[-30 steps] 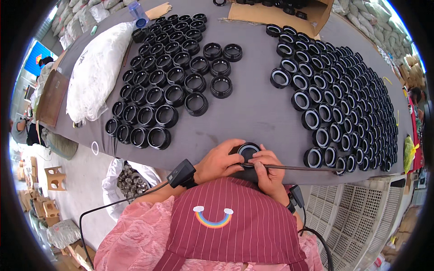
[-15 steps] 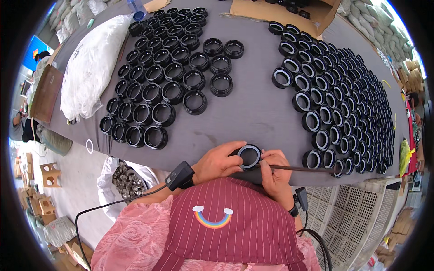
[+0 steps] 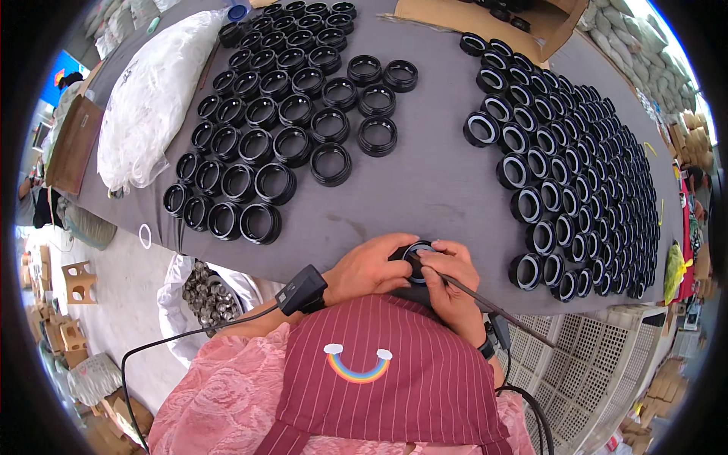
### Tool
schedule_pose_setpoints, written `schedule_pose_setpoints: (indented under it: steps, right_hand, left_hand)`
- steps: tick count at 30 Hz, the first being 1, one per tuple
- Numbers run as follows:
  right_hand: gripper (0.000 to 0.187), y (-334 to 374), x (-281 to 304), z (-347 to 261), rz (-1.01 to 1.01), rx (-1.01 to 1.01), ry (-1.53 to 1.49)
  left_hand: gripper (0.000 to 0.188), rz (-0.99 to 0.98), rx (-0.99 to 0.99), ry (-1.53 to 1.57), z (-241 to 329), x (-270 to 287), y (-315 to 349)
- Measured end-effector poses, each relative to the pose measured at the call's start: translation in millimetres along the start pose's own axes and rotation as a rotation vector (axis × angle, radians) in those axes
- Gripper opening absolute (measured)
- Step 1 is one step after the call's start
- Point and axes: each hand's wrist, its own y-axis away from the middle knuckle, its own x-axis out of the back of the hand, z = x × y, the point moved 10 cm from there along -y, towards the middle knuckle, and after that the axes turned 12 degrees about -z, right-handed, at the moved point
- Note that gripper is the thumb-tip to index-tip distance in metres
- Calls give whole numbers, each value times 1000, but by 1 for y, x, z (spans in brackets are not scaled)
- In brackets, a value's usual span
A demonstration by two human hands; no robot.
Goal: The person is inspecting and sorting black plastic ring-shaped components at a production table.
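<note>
Stick (image 3: 504, 312) held in my right fingers (image 3: 449, 264) now slants down, not straight sideways, and they reach over the black ring (image 3: 414, 246) (so I guess I'm working its inside). My left fingers (image 3: 390, 268) hold it by the surface's (image 3: 432, 189) near edge.

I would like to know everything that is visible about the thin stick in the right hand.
The stick is long, slender, nearly straight and dark brown; its material cannot be told for sure. The right hand grips it near its upper end. That end lies at the black ring, but the hand hides its tip and the exact contact. The rest slants down to the right in the picture, past the edge of the grey table, and its free end shows against the pale crates.
</note>
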Motion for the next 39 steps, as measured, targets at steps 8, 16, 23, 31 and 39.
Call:
schedule_pose_setpoints:
  steps: [8, 16, 23, 31, 39]
  right_hand:
    - [5, -8, 8, -9, -20, -12, 146]
    - [5, 9, 19, 12, 83, -67, -124]
    - [8, 9, -1, -3, -19, 55, 35]
    - [7, 17, 5, 2, 39, 59, 13]
    - [10, 21, 11, 7, 57, 38, 40]
  left_hand:
    - [24, 5, 2, -19, -3, -7, 3]
    - [25, 38, -9, -1, -1, -4, 4]
    - [26, 45, -17, -22, 1, -1, 2]
    - [24, 65, -2, -29, 3, 1, 3]
    - [24, 71, -24, -37, 2, -2, 4]
